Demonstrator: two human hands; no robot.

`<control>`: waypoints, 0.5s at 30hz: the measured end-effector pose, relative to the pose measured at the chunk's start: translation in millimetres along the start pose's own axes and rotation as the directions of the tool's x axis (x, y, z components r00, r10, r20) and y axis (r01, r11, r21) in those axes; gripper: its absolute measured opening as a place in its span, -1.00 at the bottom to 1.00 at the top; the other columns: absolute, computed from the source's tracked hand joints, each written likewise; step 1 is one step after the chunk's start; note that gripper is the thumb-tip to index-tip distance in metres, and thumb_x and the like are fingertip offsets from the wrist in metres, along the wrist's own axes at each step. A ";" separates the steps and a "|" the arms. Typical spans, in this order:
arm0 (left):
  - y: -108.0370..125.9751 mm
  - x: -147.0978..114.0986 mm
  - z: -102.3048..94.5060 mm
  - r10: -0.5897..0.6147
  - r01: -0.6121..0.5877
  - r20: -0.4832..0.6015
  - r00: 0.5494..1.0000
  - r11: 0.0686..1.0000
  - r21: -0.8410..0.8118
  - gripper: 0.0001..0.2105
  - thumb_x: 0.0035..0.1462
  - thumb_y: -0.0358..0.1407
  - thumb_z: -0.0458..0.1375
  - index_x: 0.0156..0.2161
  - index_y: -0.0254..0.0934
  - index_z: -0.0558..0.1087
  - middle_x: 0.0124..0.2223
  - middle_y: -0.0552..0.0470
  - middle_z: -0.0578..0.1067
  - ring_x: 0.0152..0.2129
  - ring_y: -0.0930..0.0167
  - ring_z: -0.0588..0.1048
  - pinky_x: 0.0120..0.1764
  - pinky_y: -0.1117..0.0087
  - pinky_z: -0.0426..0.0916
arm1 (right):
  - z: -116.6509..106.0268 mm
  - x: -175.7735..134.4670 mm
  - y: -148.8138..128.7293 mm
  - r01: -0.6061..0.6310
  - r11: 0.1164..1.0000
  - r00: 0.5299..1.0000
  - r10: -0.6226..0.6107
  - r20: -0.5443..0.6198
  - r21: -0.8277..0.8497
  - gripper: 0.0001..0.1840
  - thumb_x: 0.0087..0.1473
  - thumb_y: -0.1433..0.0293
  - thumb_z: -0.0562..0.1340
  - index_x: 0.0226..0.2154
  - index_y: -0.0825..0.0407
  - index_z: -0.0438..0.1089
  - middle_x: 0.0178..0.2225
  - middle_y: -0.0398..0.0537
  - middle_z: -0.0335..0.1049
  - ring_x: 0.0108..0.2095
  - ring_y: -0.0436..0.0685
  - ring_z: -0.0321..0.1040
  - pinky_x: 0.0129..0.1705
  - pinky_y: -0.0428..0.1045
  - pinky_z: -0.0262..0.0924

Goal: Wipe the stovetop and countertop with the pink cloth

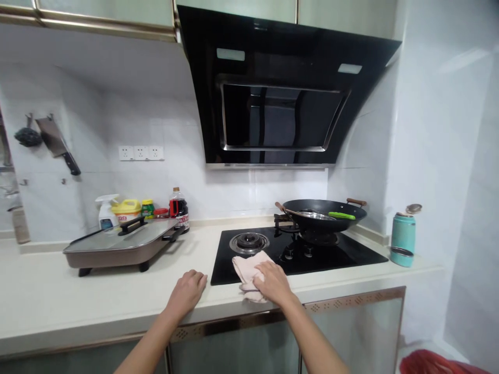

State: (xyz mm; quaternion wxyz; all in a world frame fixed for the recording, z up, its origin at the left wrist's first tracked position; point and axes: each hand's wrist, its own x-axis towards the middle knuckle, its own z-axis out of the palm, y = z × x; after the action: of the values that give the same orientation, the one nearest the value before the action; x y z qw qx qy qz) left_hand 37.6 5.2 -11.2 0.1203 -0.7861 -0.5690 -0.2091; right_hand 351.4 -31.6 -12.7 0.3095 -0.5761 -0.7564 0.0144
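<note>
I judge this a wiping step: my right grip (273, 280), fingers bent, holds a pale pink fabric cloth (247, 267) across the front edge of the glossy black cooktop (331, 261). My left grip (187, 291) sits half-curled on the cream counter (35, 296); I can't tell if it's empty. The next stroke calls for flat pressure.

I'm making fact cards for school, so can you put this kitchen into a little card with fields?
right hand: holding a pink cloth over the front edge of the stove
left hand: palm down on the counter
wok: on the stove, green handle inside
pan: lidded, left of the stove
teal bottle: right of the stove
cleaver: hanging on the wall
</note>
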 end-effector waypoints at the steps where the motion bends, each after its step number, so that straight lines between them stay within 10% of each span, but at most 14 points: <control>1: 0.2 -0.2 0.5 0.008 -0.008 0.006 1.000 1.000 0.009 -0.61 0.44 -0.23 -0.11 -0.18 -0.27 0.56 -0.14 -0.14 0.56 -0.11 0.22 0.51 0.01 0.24 0.29 | -4.4 -7.3 8.3 -0.011 1.000 1.000 0.011 -0.025 -0.009 -0.55 0.22 0.27 0.11 0.10 -0.04 0.46 0.18 0.02 0.43 0.24 0.22 0.23 0.30 0.12 -0.05; 7: 2.2 -1.5 2.4 0.002 -0.002 0.023 1.000 1.000 0.011 -0.64 0.43 -0.23 -0.09 -0.12 -0.26 0.57 -0.11 -0.14 0.56 -0.08 0.21 0.50 0.01 0.25 0.28 | -40.9 -57.3 92.0 -0.162 0.968 0.972 0.122 -0.201 -0.194 -0.62 0.23 0.28 0.08 -0.03 0.02 0.49 0.03 0.07 0.49 0.02 0.26 0.34 0.09 0.09 0.11; 11: 2.7 -1.2 3.7 -0.020 0.020 0.012 1.000 1.000 -0.015 -0.68 0.40 -0.21 -0.03 -0.15 -0.24 0.57 -0.13 -0.14 0.56 -0.09 0.22 0.49 0.00 0.26 0.27 | -75.1 -79.7 154.5 -0.476 0.829 0.860 0.369 -0.351 -0.295 -0.56 0.22 0.18 0.11 -0.01 0.09 0.47 -0.02 0.20 0.45 -0.05 0.34 0.34 -0.01 0.13 0.15; 15: 1.9 -0.5 5.2 -0.027 0.027 0.000 1.000 0.997 -0.067 -0.73 0.35 -0.20 0.04 -0.18 -0.22 0.59 -0.14 -0.13 0.56 -0.12 0.23 0.48 -0.01 0.28 0.28 | -95.2 -65.3 162.9 -0.521 0.842 0.794 0.417 -0.442 -0.141 -0.48 0.22 0.11 0.09 0.05 0.07 0.43 -0.06 0.16 0.43 -0.05 0.30 0.36 -0.02 0.10 0.20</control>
State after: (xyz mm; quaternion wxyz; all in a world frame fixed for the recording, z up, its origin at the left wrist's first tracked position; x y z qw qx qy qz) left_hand 40.3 6.4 -15.9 0.0914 -0.7820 -0.5721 -0.2299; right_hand 547.6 -66.3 -26.9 0.3651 -0.7722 -0.5054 -0.1225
